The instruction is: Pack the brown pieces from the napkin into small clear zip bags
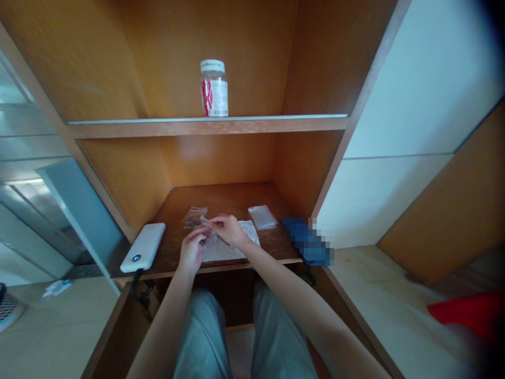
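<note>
The right hand (229, 230) holds a narrow pinch, thumb and forefinger closed on a small clear plastic piece (207, 223) at the middle of the frame. The left hand (192, 251) curls up just beside it, fingertips close to the same piece, though whether it grips as well cannot be told at this size. Both hands work low over a crumpled white sheet (231, 247), which seems placed as a pad beneath them on the dark wooden desk (232, 200).

A clear resealable bag (194, 217) lies just beyond the left hand, and a second, paler clear bag (262, 217) lies further right; keeping them within reach may explain their place near the sheet. At the left edge of the desk sits a white power bank (142, 247), its small indicator glowing blue and a black cable (137, 281) hanging from it over the front edge. A blurred blue object (307, 241) lies at the desk's right end.

Up on the shelf (205, 126), at top centre, stands a white-capped jar (213, 88) with a red-and-white label and barcode; its wording is too small to read.
</note>
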Motion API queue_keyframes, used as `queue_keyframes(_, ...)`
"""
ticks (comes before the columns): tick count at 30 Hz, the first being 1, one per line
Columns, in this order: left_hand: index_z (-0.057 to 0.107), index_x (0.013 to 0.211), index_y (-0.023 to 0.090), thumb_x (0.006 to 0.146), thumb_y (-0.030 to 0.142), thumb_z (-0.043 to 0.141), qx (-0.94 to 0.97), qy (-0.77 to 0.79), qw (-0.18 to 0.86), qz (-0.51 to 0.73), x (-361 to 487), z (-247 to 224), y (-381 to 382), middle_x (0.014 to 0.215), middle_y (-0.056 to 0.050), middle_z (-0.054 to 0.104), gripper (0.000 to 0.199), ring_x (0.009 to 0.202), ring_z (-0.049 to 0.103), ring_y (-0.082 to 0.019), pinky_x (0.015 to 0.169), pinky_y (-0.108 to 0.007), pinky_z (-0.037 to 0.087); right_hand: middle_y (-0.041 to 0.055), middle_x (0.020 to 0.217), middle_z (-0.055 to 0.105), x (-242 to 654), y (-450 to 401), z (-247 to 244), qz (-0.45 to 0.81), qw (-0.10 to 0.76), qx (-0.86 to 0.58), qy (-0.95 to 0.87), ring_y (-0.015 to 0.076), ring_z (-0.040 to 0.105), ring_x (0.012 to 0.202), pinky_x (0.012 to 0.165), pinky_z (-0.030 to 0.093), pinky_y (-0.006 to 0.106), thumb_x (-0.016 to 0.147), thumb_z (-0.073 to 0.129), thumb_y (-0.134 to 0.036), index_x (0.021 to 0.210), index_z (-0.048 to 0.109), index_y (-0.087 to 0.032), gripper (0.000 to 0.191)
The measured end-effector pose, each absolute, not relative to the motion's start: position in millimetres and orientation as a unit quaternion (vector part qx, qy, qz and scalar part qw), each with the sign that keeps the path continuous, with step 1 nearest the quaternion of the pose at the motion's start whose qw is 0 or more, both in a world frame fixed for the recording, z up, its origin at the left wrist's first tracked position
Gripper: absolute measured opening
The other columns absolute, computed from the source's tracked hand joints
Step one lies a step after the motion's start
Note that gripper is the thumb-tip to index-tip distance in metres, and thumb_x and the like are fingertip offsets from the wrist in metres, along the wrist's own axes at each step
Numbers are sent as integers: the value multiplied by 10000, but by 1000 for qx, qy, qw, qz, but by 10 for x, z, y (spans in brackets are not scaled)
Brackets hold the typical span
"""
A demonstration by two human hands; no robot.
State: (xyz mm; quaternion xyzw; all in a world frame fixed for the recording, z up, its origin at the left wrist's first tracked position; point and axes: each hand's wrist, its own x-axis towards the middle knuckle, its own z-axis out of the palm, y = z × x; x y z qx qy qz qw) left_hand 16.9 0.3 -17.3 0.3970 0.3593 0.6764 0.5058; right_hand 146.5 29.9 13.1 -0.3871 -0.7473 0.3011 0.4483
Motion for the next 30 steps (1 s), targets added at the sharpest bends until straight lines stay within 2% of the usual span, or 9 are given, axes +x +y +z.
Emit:
queue_keyframes(5,684,698,161,569,200,679,393,369,483,690,215,-132,-33,787,-36,668,135,781,589,-146,759,-266,431,48,831,636,1494,221,189,190,386,-363,-827,116,562,754,694,419,224,771,502,-145,895,671,-164,210)
queue_keyframes(11,678,731,152,560,301,727,391,377,494,679,248,-96,-53,819,-54,674,232,802,601,-158,764,-274,421,60,855,597,1507,150,206,108,331,-353,-868,132,532,812,735,414,233,744,506,-121,817,656,-131,167)
queue_keyframes(20,665,702,159,553,291,728,385,368,492,689,228,-141,-33,813,-30,666,208,777,590,-140,747,-257,421,95,916,569,1511,82,216,67,276,-361,-888,157,518,866,778,400,261,768,476,-180,933,628,-109,235)
queue_keyframes(24,652,711,164,558,295,724,403,388,478,677,207,-170,-21,762,-12,649,214,720,577,-124,700,-243,421,81,877,582,1526,67,272,75,270,-357,-891,160,510,877,778,383,268,787,472,-199,930,627,-130,223)
queue_keyframes(30,632,670,165,549,305,723,403,386,466,687,212,-153,-39,706,-8,628,206,687,572,-131,660,-249,435,47,811,596,1555,107,271,102,317,-379,-863,132,516,771,693,369,241,781,510,-202,913,598,-141,170)
